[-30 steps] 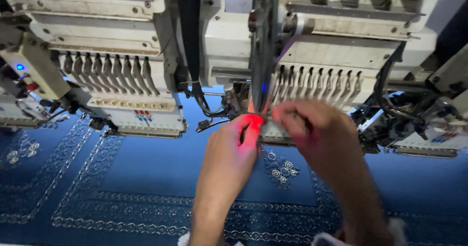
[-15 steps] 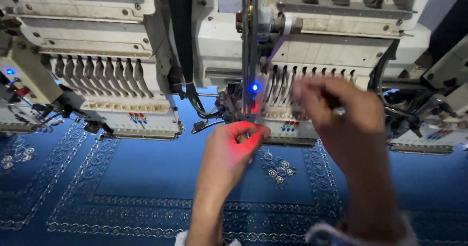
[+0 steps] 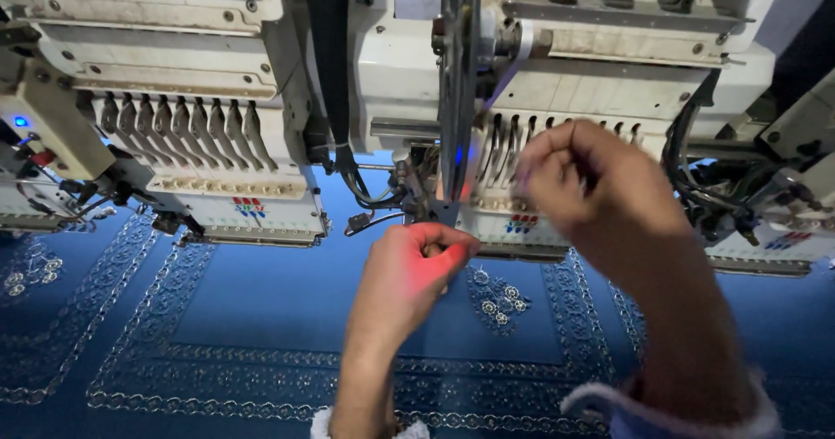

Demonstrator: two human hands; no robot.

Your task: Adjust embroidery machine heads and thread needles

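My left hand (image 3: pixel 416 269) hovers just below an embroidery machine head (image 3: pixel 557 100), fingers pinched together near the needle area, lit red by the machine's light. My right hand (image 3: pixel 578 178) is raised in front of the row of needle bars (image 3: pixel 539 139), fingers pinched as if on a fine thread; the thread itself is too thin to make out. Under both hands lies blue fabric (image 3: pixel 261 304) with silver embroidered borders and small flower motifs (image 3: pixel 500 295).
A second machine head (image 3: pixel 183 117) stands to the left with its own needle row. Black cables (image 3: pixel 365 187) hang between the two heads. More cables and machine parts (image 3: pixel 748 196) crowd the right side. A vertical metal bar (image 3: pixel 458 83) runs down between the heads.
My right hand has risen from beside the left hand up to the needle bars. My left hand stayed near the needle area, shifting slightly. The view moved in closer.
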